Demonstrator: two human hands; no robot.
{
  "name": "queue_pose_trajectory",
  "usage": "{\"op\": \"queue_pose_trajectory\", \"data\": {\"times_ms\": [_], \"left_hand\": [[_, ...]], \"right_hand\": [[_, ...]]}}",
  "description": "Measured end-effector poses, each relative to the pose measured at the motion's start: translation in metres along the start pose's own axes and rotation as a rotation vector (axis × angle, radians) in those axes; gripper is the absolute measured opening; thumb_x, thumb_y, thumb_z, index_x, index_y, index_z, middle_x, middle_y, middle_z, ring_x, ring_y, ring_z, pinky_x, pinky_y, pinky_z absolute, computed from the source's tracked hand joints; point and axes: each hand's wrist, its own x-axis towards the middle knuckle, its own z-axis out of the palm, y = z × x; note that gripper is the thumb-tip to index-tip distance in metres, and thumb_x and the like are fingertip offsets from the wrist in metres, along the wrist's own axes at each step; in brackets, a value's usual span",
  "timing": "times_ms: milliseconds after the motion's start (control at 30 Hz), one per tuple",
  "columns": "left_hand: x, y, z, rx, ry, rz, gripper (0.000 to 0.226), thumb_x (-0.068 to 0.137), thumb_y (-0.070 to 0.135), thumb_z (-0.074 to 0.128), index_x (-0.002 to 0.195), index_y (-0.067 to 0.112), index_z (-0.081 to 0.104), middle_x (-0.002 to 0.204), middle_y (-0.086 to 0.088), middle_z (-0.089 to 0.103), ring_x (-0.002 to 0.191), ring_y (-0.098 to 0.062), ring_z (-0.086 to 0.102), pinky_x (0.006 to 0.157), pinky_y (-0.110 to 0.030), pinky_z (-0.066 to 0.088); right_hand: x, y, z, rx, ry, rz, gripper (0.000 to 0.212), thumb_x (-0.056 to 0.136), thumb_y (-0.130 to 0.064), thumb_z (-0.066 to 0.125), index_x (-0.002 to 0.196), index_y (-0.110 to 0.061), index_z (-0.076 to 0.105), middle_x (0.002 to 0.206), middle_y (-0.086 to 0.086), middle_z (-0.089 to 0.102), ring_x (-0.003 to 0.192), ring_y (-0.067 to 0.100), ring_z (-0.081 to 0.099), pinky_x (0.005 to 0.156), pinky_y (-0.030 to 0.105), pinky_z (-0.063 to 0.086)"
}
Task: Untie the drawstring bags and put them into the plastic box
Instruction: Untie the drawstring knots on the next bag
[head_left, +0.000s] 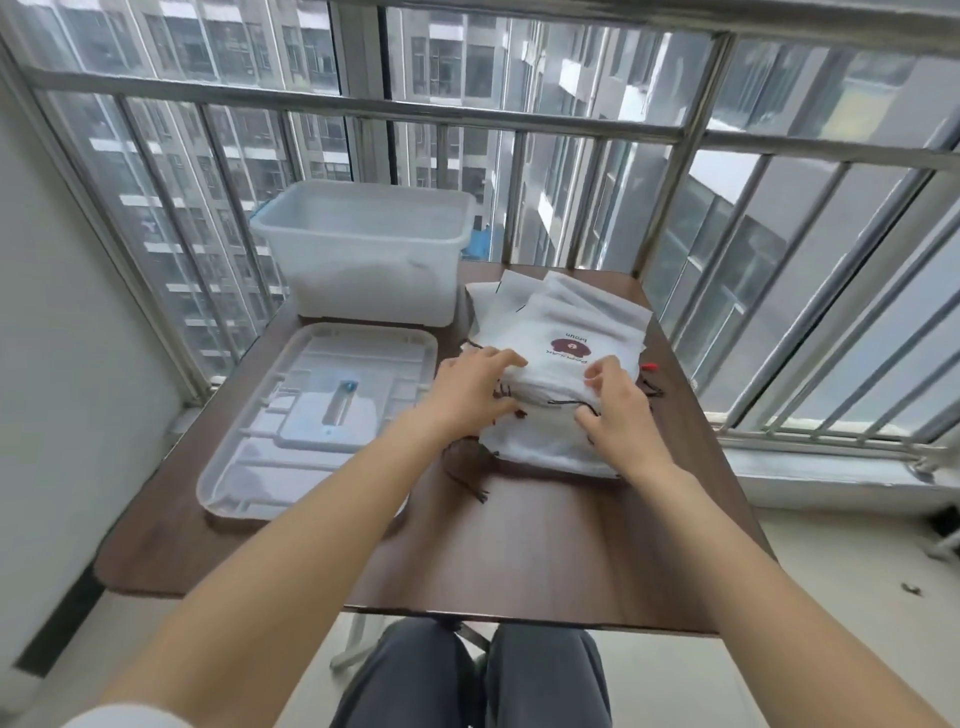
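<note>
Clear plastic lid (317, 415) lies flat at the left of the brown surface (519, 545); behind it the plastic box (363, 254) stands open, nothing visible inside. Just right of both sits the stack of white drawstring bags (561, 343), dark cords (467, 483) trailing off its near edge. Left hand (467, 395) rests on the stack's left edge, grip loose, fingers spread on the cloth. Right hand (618, 410) at the near right edge, grip narrow, fingertips apparently pinching the top bag's mouth by its cord. Judgement: steady the stack with the left, lift only the top bag, find the knot before pulling; tugging blind could tighten it.
</note>
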Motion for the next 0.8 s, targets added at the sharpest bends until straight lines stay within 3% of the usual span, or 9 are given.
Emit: {"op": "queue_pose_trajectory", "data": {"times_ms": [133,200,333,433,500,567,633,700,800], "left_hand": [[0.001,0.005,-0.007,-0.16,0.213,-0.065,0.026,0.089,0.017,0.059,0.115,0.015,0.055,0.116,-0.009,0.064,0.11,-0.03,0.053,0.089,-0.04,0.044],[-0.003,0.007,-0.013,-0.222,0.272,-0.066,0.02,0.09,0.018,0.059,0.108,0.012,0.054,0.104,-0.011,0.067,0.095,-0.03,0.058,0.076,-0.036,0.046],[-0.017,0.011,-0.028,-0.304,0.352,-0.058,0.018,0.087,0.022,0.064,0.097,0.008,0.058,0.083,-0.006,0.063,0.075,-0.021,0.053,0.066,-0.029,0.04],[-0.025,0.009,-0.034,-0.344,0.368,-0.102,0.018,0.084,0.025,0.068,0.092,0.009,0.067,0.081,-0.004,0.064,0.076,-0.018,0.059,0.074,-0.029,0.047],[-0.027,0.007,-0.037,-0.337,0.399,-0.129,0.018,0.083,0.027,0.069,0.089,0.01,0.071,0.081,-0.006,0.068,0.078,-0.018,0.061,0.075,-0.027,0.048],[-0.03,0.007,-0.039,-0.32,0.412,-0.157,0.018,0.082,0.027,0.069,0.091,0.011,0.072,0.083,-0.007,0.071,0.077,-0.016,0.06,0.074,-0.023,0.045],[-0.03,0.006,-0.041,-0.332,0.417,-0.184,0.019,0.081,0.026,0.071,0.095,0.013,0.071,0.087,-0.007,0.071,0.081,-0.018,0.063,0.079,-0.028,0.049],[-0.033,0.007,-0.043,-0.374,0.437,-0.195,0.019,0.08,0.024,0.072,0.096,0.017,0.068,0.088,-0.006,0.071,0.083,-0.02,0.064,0.083,-0.035,0.052],[-0.037,0.009,-0.047,-0.436,0.47,-0.188,0.014,0.08,0.019,0.072,0.093,0.016,0.067,0.082,-0.007,0.069,0.075,-0.017,0.065,0.075,-0.029,0.053]], "right_hand": [[-0.001,0.0,-0.007,0.069,0.116,0.011,0.015,0.083,-0.006,0.059,0.097,-0.006,0.056,0.099,0.011,0.06,0.093,0.024,0.056,0.074,0.025,0.035],[-0.003,0.0,-0.012,0.236,0.144,0.079,0.011,0.082,-0.007,0.064,0.092,-0.009,0.061,0.09,0.006,0.064,0.089,0.018,0.061,0.074,0.026,0.044],[-0.008,-0.004,-0.021,0.71,0.143,0.189,0.017,0.08,-0.003,0.068,0.097,-0.001,0.066,0.073,-0.006,0.064,0.063,-0.009,0.062,0.063,0.003,0.045],[-0.011,-0.007,-0.024,0.805,-0.003,0.184,0.03,0.08,0.001,0.066,0.11,-0.002,0.063,0.09,-0.003,0.067,0.082,-0.001,0.064,0.076,0.008,0.047],[-0.013,-0.008,-0.026,0.792,-0.176,0.148,0.043,0.078,-0.008,0.069,0.119,-0.014,0.059,0.108,-0.004,0.063,0.104,0.004,0.057,0.088,0.017,0.044],[-0.014,-0.013,-0.028,0.769,-0.261,0.15,0.049,0.078,-0.027,0.065,0.125,-0.025,0.053,0.116,-0.01,0.057,0.111,-0.003,0.05,0.097,0.021,0.038],[-0.015,-0.02,-0.03,0.736,-0.176,0.149,0.038,0.086,-0.031,0.06,0.122,-0.022,0.054,0.109,-0.012,0.059,0.105,-0.003,0.052,0.096,0.019,0.038],[-0.015,-0.025,-0.031,0.539,0.014,0.085,0.021,0.088,-0.024,0.062,0.106,-0.015,0.065,0.096,-0.006,0.065,0.094,0.006,0.06,0.086,0.021,0.043],[-0.015,-0.026,-0.03,0.215,0.164,-0.028,0.011,0.082,-0.021,0.068,0.091,-0.015,0.07,0.089,-0.002,0.064,0.085,0.014,0.059,0.08,0.028,0.045]]}}
